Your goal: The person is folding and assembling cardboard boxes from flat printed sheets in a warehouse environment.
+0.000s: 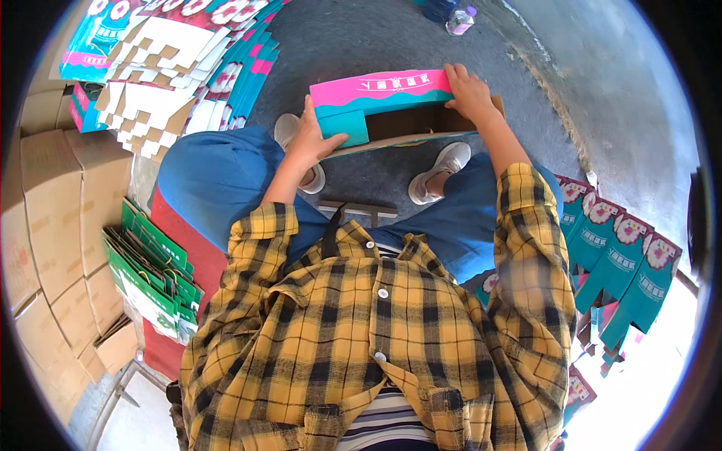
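The pink-and-teal cardboard carton (398, 104) is held between both hands, above the grey floor (376, 177) and ahead of the knees, its brown interior exposed. The left hand (308, 141) grips the left end, thumb across the teal flap (347, 124). The right hand (471, 95) clasps the opposite end, fingers over the far edge. Shoes (442, 171) rest below, either side.
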`<state>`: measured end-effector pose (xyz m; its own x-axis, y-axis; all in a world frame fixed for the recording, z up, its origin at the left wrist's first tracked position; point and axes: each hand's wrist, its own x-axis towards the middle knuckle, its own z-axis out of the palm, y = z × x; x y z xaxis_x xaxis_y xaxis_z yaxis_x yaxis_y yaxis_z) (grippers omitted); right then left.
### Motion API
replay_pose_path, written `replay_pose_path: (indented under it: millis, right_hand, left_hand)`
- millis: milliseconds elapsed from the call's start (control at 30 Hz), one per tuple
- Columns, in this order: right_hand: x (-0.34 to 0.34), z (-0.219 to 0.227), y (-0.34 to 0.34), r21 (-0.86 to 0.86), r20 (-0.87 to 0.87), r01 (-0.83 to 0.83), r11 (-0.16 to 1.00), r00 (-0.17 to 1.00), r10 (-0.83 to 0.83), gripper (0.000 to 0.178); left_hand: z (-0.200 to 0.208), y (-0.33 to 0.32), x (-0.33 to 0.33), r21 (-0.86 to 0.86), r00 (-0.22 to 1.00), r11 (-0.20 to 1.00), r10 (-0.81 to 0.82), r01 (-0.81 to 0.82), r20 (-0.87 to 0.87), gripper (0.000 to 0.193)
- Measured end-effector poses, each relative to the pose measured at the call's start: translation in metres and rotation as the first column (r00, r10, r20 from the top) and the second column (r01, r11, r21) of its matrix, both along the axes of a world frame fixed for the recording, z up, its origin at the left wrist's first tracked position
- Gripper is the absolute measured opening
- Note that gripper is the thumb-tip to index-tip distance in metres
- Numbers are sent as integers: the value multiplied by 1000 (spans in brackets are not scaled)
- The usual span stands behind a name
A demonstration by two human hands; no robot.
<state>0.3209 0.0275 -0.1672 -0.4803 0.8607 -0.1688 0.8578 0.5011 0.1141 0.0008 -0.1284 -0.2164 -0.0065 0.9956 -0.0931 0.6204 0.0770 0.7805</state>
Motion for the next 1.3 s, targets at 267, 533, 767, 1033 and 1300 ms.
replay_pose_path:
  millis: [267, 533, 767, 1033, 1300]
  right_hand:
    - [3, 26, -3, 17, 99, -18, 1000, 995, 17, 64]
    - [47, 37, 1, -602, -148, 176, 779, 934, -325, 50]
    - [18, 46, -15, -800, -89, -21, 600, 992, -85, 75]
    - [38, 54, -10, -775, -120, -71, 628, 992, -35, 84]
    - [40, 40, 26, -599, -31, 233, 766, 949, -313, 83]
  left_hand:
    - [0, 1, 4, -186, 998, 983, -3, -9, -63, 120]
    - [4, 7, 9, -209, 996, 978, -9, -11, -94, 121]
    - [-4, 5, 2, -148, 994, 989, -12, -4, -109, 120]
    - [-22, 11, -8, -12, 979, 999, -48, 52, 200, 97]
    - [-9, 29, 4, -681, 661, 718, 583, -146, 473, 61]
